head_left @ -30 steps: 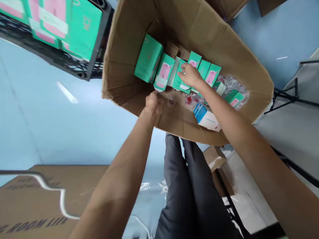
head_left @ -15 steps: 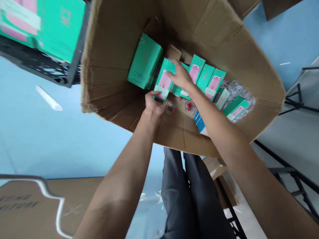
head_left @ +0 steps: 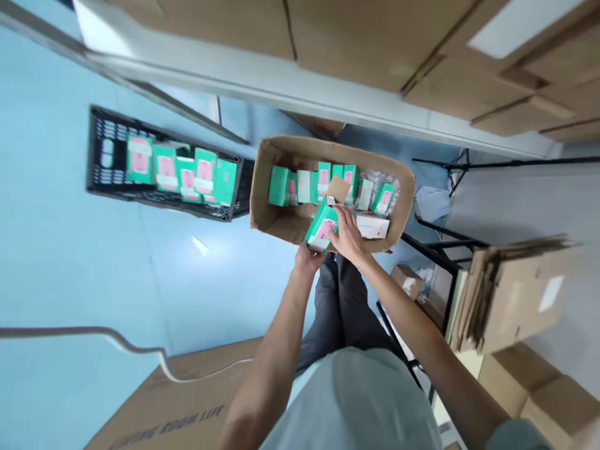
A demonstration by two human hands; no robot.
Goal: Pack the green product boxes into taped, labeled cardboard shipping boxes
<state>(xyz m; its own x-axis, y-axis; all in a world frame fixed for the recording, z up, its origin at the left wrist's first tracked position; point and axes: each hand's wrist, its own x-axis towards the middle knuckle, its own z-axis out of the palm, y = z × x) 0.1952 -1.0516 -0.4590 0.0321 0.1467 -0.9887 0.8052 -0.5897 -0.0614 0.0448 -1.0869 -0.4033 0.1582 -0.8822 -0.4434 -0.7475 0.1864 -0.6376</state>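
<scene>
Partly covered green box (head_left: 320, 230), right hand (head_left: 347, 235) across, left hand (head_left: 307, 259) half-hidden

From the carton (head_left: 285, 220), the crate (head_left: 105, 174) lies at nine o'clock, the shelf (head_left: 328, 92) at twelve, the cardboard stack (head_left: 520, 297) near four. Packets (head_left: 324, 177) line the carton's twelve-o'clock side, bubble wrap (head_left: 396, 189) towards three; more packets sit in the crate.

One black crate (head_left: 235, 190), green boxes (head_left: 205, 170) inside (five at least).

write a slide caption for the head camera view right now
Both hands hold a green-and-pink box over an open carton beside a black crate.
</scene>
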